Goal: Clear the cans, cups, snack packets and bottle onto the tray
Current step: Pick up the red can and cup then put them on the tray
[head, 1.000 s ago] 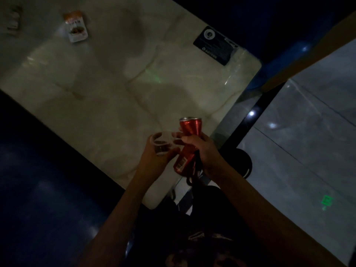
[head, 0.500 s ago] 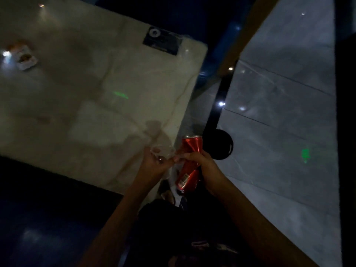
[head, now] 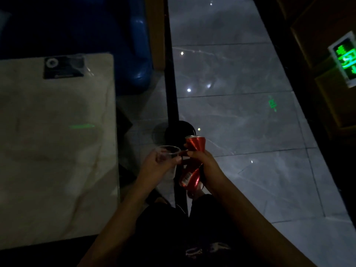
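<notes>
Two things in hand right now: the left hand (head: 154,166) has its fingers wrapped round a clear cup (head: 167,154), and the right hand (head: 204,166) has its fingers curled round a dented red can (head: 193,162). The two sit just beside each other, maybe touching, cup rim up and can roughly upright.

What's changed: a second ago both were held over the near right corner of the worktop (head: 57,151), with a snack packet visible far off near its back left. Now the view has swung right, so the cup and can hang past the worktop's right edge, over the grey tiled floor (head: 250,132), and that packet is out of view. The grips look the same as before.

My read is the person has turned away from the worktop and is carrying this pair to the tray. No tray is in sight, so I can't tell where it sits. So nothing's delivered yet, and at least that packet is left to collect after this trip. It's pretty dark, so small details are hard to make out.
</notes>
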Demonstrator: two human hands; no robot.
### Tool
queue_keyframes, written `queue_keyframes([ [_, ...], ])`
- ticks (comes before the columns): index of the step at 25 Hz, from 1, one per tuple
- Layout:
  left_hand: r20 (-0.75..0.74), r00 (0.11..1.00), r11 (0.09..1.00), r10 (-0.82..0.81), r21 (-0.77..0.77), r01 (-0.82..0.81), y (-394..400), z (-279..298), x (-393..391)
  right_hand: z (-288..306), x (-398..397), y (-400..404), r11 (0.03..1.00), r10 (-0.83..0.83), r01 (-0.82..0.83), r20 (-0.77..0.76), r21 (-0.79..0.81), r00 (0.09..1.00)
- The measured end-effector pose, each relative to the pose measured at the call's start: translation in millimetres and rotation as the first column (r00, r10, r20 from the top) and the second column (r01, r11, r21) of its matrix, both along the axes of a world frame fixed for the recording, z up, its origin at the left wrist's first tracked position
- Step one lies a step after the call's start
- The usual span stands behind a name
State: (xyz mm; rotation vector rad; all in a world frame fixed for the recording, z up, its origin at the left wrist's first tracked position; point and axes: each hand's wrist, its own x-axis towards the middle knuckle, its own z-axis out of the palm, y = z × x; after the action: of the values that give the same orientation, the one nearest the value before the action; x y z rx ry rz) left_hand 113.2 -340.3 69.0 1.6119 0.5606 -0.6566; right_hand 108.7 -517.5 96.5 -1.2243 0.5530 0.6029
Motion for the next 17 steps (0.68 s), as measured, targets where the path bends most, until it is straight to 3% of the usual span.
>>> queue_keyframes([
  [4, -0.020, 0.999, 0.997, -0.044, 0.060, 0.045, -68, 1, 34, -9, 24, -67, 0.998, -0.052, 0.052, -0.002, 0.024, 0.999],
  [8, -0.024, 0.999, 0.997, 0.045, 0.068, -0.043, -123, -6, 60, -23, 58, -120, 0.997, -0.070, 0.069, 0.017, 0.034, 0.997],
  [13, -0.086, 0.996, 0.988, 0.007, 0.152, 0.007, -116, -29, 90, -51, 94, -146, 0.991, -0.118, 0.119, 0.014, -0.067, 0.993],
  [17, -0.034, 0.999, 0.991, -0.002, 0.134, 0.007, -87, -85, 132, -107, 113, -138, 0.968, -0.178, 0.179, 0.021, -0.178, 0.984],
])
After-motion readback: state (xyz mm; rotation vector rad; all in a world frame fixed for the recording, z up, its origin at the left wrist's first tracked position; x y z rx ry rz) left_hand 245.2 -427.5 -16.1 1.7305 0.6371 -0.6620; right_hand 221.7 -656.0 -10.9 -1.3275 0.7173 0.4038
